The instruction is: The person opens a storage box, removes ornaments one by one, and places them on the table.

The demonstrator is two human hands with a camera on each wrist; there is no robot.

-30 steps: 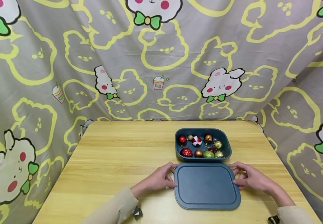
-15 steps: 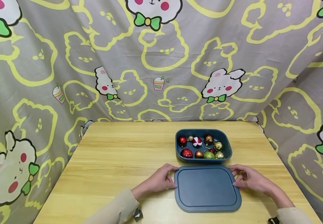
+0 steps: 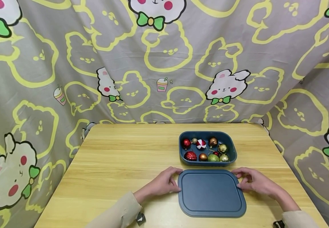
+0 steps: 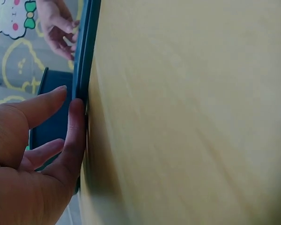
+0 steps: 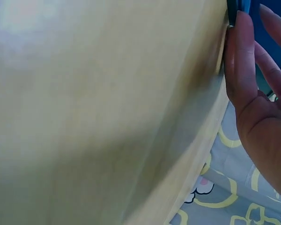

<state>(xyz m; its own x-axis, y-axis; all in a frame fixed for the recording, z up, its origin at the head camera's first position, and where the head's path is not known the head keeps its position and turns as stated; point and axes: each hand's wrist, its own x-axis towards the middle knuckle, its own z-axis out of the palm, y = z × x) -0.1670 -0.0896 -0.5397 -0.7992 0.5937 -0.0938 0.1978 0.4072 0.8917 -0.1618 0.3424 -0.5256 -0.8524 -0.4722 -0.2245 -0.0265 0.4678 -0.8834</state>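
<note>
Lid (image 3: 212,193) lay flat, seemingly on table (image 3: 124,152), shifted slightly away from box (image 3: 227,137) in last second; gap now visible, so lid judged fully parted. Left hand (image 3: 164,182), right hand (image 3: 254,180) flanked lid, fingers spread, tips at its edges. Behind lid: open box, baubles (image 3: 201,144) inside. Farther: curtain (image 3: 141,57).
</note>
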